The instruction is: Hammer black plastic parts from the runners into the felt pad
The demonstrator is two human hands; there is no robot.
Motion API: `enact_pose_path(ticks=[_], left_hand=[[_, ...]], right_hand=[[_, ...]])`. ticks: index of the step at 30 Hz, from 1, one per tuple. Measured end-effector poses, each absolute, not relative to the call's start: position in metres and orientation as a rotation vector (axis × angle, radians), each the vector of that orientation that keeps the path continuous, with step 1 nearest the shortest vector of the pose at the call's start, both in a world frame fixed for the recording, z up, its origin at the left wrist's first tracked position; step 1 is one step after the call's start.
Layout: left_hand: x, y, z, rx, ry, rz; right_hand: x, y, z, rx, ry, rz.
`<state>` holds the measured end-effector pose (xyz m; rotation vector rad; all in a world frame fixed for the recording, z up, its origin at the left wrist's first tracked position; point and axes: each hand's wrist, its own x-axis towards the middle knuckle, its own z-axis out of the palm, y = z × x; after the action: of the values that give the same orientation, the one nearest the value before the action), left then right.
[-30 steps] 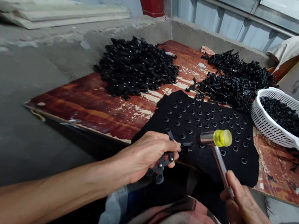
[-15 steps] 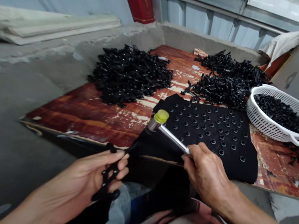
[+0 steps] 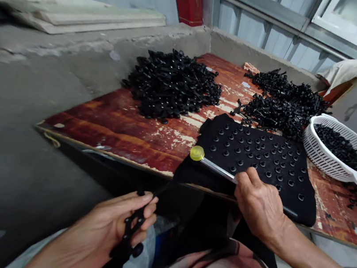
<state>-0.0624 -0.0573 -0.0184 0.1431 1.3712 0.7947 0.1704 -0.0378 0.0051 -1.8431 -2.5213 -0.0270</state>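
Observation:
My right hand is wrapped round the metal handle of a small mallet. Its yellow head lies over the left part of a black cloth pad. Several round black pieces with raised centres sit in the pad, beyond the mallet. Below the table's front edge, my left hand pinches a branching black plastic part with small knobs, between thumb and fingers. A thin dark strip reaches from those fingers toward the pad's corner; what it joins I cannot make out.
A big heap of black plastic parts lies on the worn red-brown table. Another heap is at the back right. To the right stands a white basket of small black pieces. Grey low walls border the table.
The view has shifted, so the table's contents sit farther right. The mallet's head has turned, its yellow face now toward me. Both hands keep their hold.

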Motion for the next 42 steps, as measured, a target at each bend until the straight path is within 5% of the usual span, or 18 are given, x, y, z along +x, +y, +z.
enact_pose_path(ticks=[14, 42], left_hand=[[0.003, -0.005, 0.013, 0.759, 1.206, 0.586], [0.024, 0.005, 0.015, 0.715, 1.342, 0.573]], right_hand=[[0.222, -0.109, 0.001, -1.555, -1.667, 0.332], [0.253, -0.159, -0.048, -1.704, -1.450, 0.575]])
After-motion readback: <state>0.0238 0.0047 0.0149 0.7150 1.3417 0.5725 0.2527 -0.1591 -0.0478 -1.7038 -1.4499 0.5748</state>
